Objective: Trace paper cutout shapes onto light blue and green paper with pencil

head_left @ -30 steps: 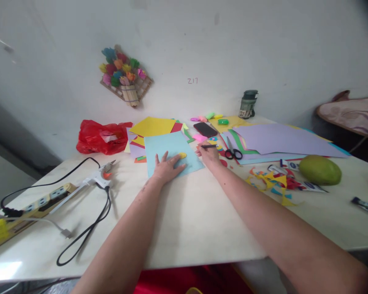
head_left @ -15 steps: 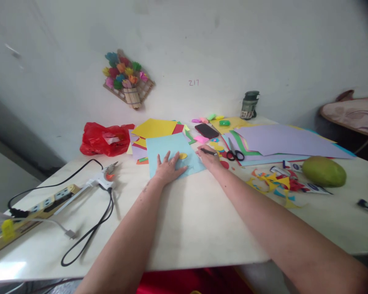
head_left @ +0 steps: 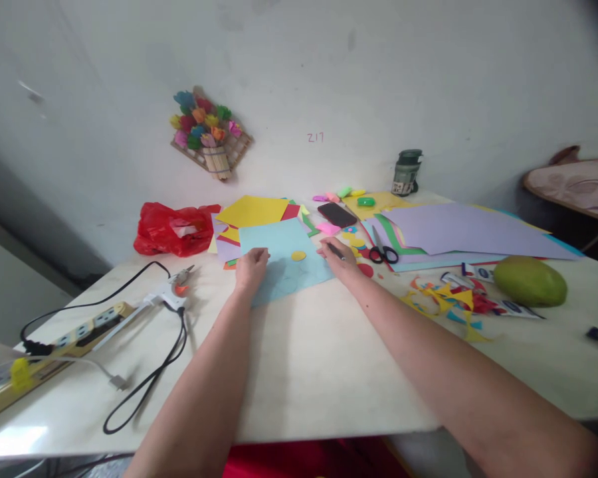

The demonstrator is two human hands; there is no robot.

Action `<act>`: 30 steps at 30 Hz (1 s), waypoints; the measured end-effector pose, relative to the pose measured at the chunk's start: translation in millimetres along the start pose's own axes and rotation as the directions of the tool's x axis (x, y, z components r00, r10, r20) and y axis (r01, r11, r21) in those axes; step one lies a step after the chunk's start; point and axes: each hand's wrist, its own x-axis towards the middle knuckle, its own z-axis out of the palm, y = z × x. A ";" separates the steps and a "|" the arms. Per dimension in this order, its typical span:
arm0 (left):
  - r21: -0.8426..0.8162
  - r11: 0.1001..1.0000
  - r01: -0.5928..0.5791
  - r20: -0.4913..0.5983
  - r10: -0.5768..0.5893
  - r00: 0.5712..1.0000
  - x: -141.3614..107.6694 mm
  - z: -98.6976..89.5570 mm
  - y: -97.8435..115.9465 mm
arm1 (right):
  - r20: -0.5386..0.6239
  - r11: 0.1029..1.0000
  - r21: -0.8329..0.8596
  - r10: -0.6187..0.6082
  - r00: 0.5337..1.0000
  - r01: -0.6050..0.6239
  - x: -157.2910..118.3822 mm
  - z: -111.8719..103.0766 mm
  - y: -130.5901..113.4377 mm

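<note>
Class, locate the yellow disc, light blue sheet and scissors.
Yellow disc [head_left: 298,255], head view: centre of its face.
Light blue sheet [head_left: 280,259], head view: bare middle.
Scissors [head_left: 380,246], head view: where blades meet handles.

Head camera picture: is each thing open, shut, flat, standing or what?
Left hand: fingers curled, grip unclear
Right hand: closed on black pen
Blue paper: flat, faintly drawn on
Yellow circle: lying on blue paper
Scissors: lying down
Phone: screen dark
Bottle: upright, lidded
Red bag: crumpled
Glue gun: set down, unheld
Green fruit: whole
Paper scraps: heaped loosely

pen [head_left: 335,251]: 1 | scissors [head_left: 383,255]: 1 | phone [head_left: 337,214]: 1 | tumbler [head_left: 405,174]: 1 | glue gun [head_left: 171,288]: 1 | tubes [head_left: 514,309]: perhaps 4
</note>
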 end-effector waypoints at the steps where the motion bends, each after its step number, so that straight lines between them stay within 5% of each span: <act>1: 0.033 0.999 0.018 0.007 -0.018 1.000 1.0 0.4 -0.8 | -0.009 1.000 0.009 0.001 1.000 -0.001 -0.7 -1.0 -2.4; 9: 0.178 0.980 0.086 0.164 -0.116 0.980 29.3 0.8 21.2 | 0.028 1.000 0.025 0.012 1.000 -0.013 -6.8 -7.3 -14.4; 22: 0.484 0.865 -0.134 0.301 -0.021 0.953 46.4 34.1 61.4 | -0.089 0.999 0.031 0.025 0.996 -0.023 -11.8 -13.7 -15.9; 30: 0.346 0.927 -0.144 0.406 -0.010 0.914 53.7 38.5 55.0 | -0.186 0.993 0.102 0.082 0.979 -0.063 0.9 -20.8 -3.0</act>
